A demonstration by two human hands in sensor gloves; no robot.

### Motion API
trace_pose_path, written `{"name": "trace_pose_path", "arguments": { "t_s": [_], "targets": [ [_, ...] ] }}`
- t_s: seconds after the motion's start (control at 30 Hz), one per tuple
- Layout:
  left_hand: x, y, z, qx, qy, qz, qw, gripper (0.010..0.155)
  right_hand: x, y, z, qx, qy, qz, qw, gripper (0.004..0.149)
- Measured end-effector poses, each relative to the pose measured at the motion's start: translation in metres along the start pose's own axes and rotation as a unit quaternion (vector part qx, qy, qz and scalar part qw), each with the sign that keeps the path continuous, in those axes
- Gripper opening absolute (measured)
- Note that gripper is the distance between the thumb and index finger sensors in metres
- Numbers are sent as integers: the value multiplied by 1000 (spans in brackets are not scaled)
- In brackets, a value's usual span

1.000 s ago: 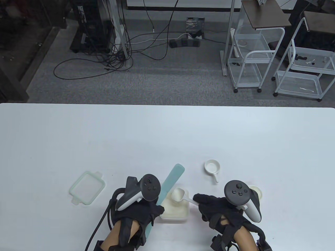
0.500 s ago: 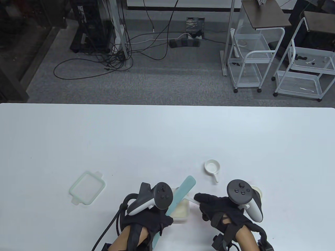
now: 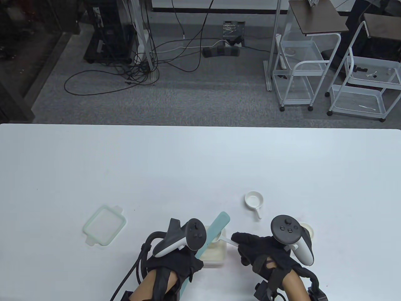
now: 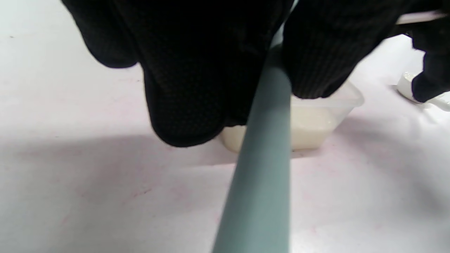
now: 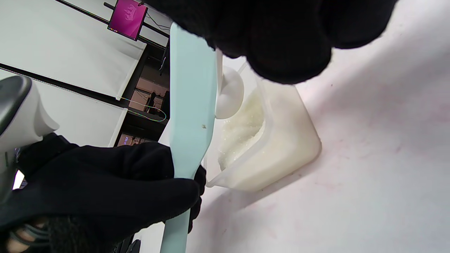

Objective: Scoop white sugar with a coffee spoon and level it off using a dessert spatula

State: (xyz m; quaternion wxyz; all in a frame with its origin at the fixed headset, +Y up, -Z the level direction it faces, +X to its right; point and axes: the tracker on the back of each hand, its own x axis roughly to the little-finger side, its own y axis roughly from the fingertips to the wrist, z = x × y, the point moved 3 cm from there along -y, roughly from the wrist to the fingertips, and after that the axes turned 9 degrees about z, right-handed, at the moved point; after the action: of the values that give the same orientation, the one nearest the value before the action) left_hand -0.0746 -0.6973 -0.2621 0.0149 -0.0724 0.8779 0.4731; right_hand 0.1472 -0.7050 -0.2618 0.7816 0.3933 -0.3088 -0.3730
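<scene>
My left hand [image 3: 188, 266] grips the handle of the teal dessert spatula [image 3: 216, 229]. Its blade lies across the bowl of the white coffee spoon [image 3: 225, 240], which my right hand [image 3: 242, 243] pinches by the handle. Both tools are held over the clear sugar container [image 3: 219, 255] near the table's front edge. In the right wrist view the spatula [image 5: 191, 98] lies against the spoon bowl [image 5: 228, 93], above the white sugar [image 5: 242, 130] in the container [image 5: 281, 154]. In the left wrist view the spatula handle [image 4: 262, 175] runs out from under my gloved fingers [image 4: 182, 105], with the container [image 4: 316, 123] behind.
The container's pale green lid [image 3: 104, 229] lies to the left. A small white handled dish [image 3: 253, 200] sits up right of the container. Another white cup [image 3: 308, 230] is partly hidden by the right tracker. The white table [image 3: 200, 163] stretches beyond.
My left hand moved right and brought the spatula blade down over the heaped spoon bowl, then drew it slightly back. The right hand held the spoon almost still.
</scene>
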Motion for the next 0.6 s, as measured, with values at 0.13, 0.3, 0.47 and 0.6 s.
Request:
{"name": "trace_pose_path", "arguments": {
  "t_s": [0.13,0.3,0.47,0.6],
  "targets": [
    [1,0,0,-5,-9,7,1000,53,1,0,0,-7,-10,2,1000,48],
    [0,1,0,-10,-21,12,1000,53,3,0,0,-13,-21,6,1000,48],
    [0,1,1,-12,-26,17,999,53,3,0,0,-15,-25,7,1000,48],
    [2,2,2,-24,-44,30,998,53,4,0,0,-15,-26,11,999,48]
  ]
}}
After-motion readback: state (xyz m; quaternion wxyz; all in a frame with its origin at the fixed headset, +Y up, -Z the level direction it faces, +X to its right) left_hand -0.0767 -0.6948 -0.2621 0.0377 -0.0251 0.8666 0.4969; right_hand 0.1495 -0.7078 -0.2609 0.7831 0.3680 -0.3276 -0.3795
